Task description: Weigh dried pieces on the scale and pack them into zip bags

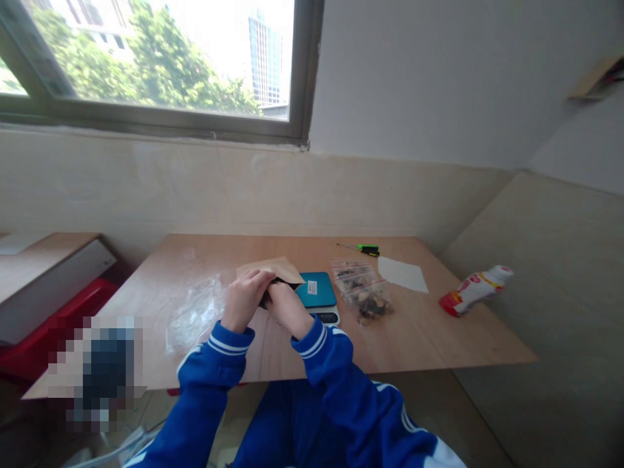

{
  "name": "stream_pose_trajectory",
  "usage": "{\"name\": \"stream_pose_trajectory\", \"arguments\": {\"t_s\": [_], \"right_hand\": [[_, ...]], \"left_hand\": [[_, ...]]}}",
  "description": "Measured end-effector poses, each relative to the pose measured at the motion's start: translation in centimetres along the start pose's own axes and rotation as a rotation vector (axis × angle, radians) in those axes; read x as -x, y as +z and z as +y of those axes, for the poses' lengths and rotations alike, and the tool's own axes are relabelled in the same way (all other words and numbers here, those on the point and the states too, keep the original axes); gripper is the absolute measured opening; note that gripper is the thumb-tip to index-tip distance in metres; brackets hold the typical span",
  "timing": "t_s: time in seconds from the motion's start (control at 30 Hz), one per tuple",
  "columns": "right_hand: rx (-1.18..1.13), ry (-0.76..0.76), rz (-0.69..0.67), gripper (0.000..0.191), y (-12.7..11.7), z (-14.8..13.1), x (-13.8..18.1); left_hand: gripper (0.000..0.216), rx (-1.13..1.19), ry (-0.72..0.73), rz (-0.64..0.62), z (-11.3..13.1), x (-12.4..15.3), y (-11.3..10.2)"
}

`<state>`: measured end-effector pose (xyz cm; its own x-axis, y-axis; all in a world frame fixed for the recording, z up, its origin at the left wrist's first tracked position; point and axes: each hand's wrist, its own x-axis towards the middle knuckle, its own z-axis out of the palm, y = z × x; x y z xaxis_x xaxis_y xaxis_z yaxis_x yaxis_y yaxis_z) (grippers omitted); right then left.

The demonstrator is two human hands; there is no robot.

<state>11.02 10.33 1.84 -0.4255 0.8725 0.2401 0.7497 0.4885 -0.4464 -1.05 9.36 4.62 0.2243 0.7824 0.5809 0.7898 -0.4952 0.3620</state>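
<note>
A brown paper pouch [276, 266] with a dark inside lies over the middle of the table, its mouth towards me. My left hand [247, 296] is closed on the near edge of the pouch. My right hand [286, 307] reaches into its mouth, and its fingers are hidden there. Just to the right, partly behind my right wrist, is a small kitchen scale [319, 292] with a blue-green top and a dark display. Clear zip bags [370, 296] with dark and light brown dried pieces lie beside the scale.
Crumpled clear plastic bags [195, 312] lie on the left of the table. A green-and-black screwdriver [369, 249] and a white paper sheet [403, 274] are at the back right. A red-and-white bottle [475, 290] stands near the right edge. A blurred-out patch [104, 370] covers the lower left.
</note>
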Motion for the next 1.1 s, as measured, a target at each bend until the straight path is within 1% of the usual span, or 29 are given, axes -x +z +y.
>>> {"name": "stream_pose_trajectory", "arguments": {"t_s": [0.07,0.13,0.2,0.27,0.33,0.4,0.43,0.5,0.57,0.63,0.73,0.8,0.87,0.97,1.0,1.03,1.1], "right_hand": [[-0.12,-0.06,-0.006,0.019,-2.2,-0.7,0.8],[-0.309,-0.169,-0.022,0.02,-4.7,-1.1,1.9],[-0.52,-0.229,-0.034,0.021,-6.9,-1.0,3.4],[-0.731,-0.199,-0.018,0.022,-8.5,0.1,4.8],[-0.897,-0.114,0.066,0.025,-9.0,2.2,6.0],[-0.96,-0.006,0.234,0.028,-8.5,5.0,6.4],[-0.933,0.048,0.323,0.029,-7.8,6.5,6.3],[-0.765,0.137,0.435,0.031,-5.8,9.1,5.8],[-0.531,0.184,0.445,0.027,-3.5,11.1,4.9],[-0.351,0.21,0.4,0.023,-1.4,12.4,4.2],[-0.252,0.238,0.335,0.023,0.3,13.2,4.0],[-0.253,0.232,0.356,0.024,0.1,12.7,4.3],[-0.309,0.186,0.459,0.022,-0.8,11.3,5.0],[-0.543,0.095,0.676,0.022,-3.0,7.4,5.8],[-0.625,0.059,0.689,0.024,-3.7,5.9,5.9],[-0.669,-0.002,0.637,0.025,-4.2,4.5,6.0],[-0.636,-0.146,0.428,0.028,-4.4,2.3,5.6]], "left_hand": [[0.025,0.006,-0.025,0.008,-0.3,-0.4,-0.2],[0.025,0.002,-0.049,0.016,-0.5,-0.7,-0.4],[0.024,-0.008,-0.072,0.018,-0.7,-1.1,-0.5],[0.024,-0.009,-0.099,0.011,-0.9,-1.4,-0.7],[0.024,-0.005,-0.128,0.02,-1.1,-1.6,-0.8],[0.024,0.001,-0.148,0.038,-1.1,-1.6,-0.9],[0.024,0.002,-0.155,0.046,-1.1,-1.6,-0.9],[0.023,0.004,-0.171,0.05,-1.1,-1.7,-0.9],[0.021,0.008,-0.192,0.052,-0.9,-1.7,-0.9],[0.02,0.013,-0.208,0.053,-0.8,-1.7,-0.9],[0.02,0.038,-0.217,0.045,-0.6,-1.8,-0.9],[0.02,0.054,-0.226,0.043,-0.6,-1.8,-0.8],[0.02,0.062,-0.239,0.038,-0.5,-1.8,-0.7],[0.02,0.081,-0.251,0.01,0.0,-1.7,-0.3],[0.019,0.091,-0.254,-0.005,0.2,-1.6,-0.1],[0.018,0.098,-0.258,-0.021,0.4,-1.5,0.1],[0.017,0.1,-0.271,-0.051,0.9,-1.2,0.5]]}}
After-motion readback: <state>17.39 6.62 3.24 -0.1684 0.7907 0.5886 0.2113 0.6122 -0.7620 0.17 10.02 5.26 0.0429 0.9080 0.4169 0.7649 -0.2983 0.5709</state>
